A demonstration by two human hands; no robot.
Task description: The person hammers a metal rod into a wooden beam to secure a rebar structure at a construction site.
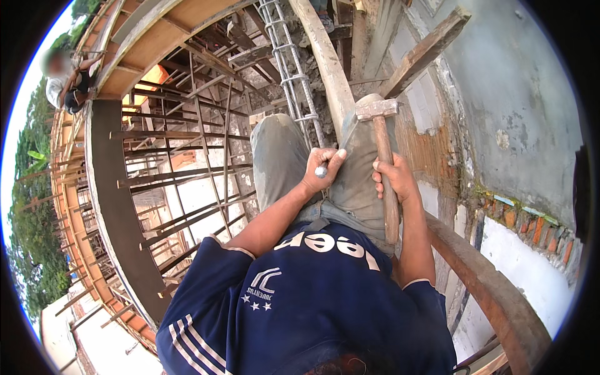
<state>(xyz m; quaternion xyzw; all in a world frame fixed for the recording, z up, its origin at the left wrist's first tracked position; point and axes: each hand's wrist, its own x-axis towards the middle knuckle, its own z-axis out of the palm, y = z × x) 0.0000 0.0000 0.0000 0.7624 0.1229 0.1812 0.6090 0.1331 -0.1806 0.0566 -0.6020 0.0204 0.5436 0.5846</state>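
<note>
My right hand (398,179) is closed round the wooden handle of a hammer (385,140). Its worn, grey metal head points away from me, over my right thigh. In front of my lap, my left hand (320,164) forms a fist round a metal rod (321,172), perhaps a chisel. Only the rod's round end shows, facing up; the fingers hide the rest. The hammer head is apart from the rod. Between and beyond my knees runs a rebar cage (289,75) with tied stirrups, beside a long pale timber (328,62).
A rough wooden beam (487,294) curves along my right, near a plastered wall (512,106) with exposed brick. An angled plank (425,53) leans there. Left are a formwork edge (122,206), and bamboo-like scaffolding poles (187,134) below. Another person (69,81) is at the far left.
</note>
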